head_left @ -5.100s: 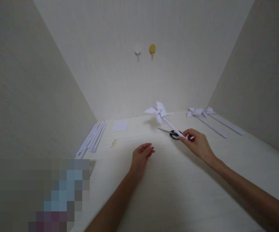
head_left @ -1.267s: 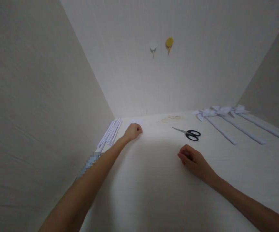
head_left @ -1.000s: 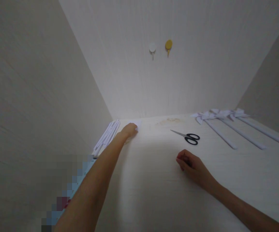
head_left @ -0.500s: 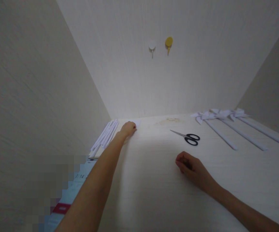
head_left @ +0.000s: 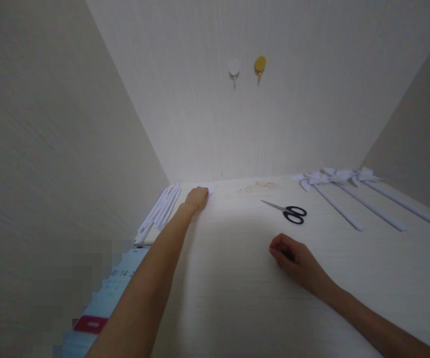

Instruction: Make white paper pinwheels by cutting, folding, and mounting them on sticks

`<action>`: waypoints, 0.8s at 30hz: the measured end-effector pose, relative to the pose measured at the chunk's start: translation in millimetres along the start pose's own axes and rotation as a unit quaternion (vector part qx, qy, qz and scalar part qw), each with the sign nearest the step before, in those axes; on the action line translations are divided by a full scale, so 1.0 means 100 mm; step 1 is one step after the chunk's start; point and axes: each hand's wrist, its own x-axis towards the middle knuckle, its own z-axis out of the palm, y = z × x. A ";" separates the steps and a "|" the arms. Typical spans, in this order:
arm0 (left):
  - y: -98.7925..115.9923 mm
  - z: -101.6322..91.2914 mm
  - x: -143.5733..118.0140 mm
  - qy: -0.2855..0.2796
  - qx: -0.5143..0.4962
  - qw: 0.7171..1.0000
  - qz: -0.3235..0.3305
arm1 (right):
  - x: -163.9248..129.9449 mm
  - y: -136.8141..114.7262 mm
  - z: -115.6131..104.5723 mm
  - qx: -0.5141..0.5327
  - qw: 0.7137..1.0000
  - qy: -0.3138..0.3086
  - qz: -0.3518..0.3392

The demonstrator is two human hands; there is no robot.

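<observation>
My left hand [head_left: 198,198] reaches to the back of the white table, its fingers closed at a piece of white paper [head_left: 212,189]. Most of that paper is hidden behind the hand. Over the middle of the table hangs my right hand [head_left: 291,254], fingers curled together with nothing visible in them. Just beyond it lies a pair of scissors [head_left: 293,214] with black handles, blades pointing left. To the left of my left hand is a bunch of rolled white paper sticks [head_left: 162,206].
Three white paper pinwheels [head_left: 339,206] on paper sticks lie side by side at the back right. A white hook [head_left: 234,68] and a yellow hook [head_left: 260,63] are on the back wall. A light blue screen [head_left: 116,288] shows at the lower left, and side walls stand on both sides.
My left hand's fingers have turned in and closed more at the white paper. My right hand stays nearly in place. The whole view has shifted slightly.
</observation>
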 end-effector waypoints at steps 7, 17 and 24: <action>-0.01 -0.01 0.03 0.003 -0.008 1.000 -0.021 | 0.00 -0.02 0.00 -0.006 1.000 -0.001 -0.003; -0.05 -0.03 0.10 0.006 -0.027 0.999 -0.023 | 0.00 0.00 0.00 -0.014 1.000 -0.003 -0.006; -0.03 -0.02 0.12 0.010 -0.024 0.999 -0.032 | 0.00 0.01 0.00 -0.014 1.000 -0.004 -0.014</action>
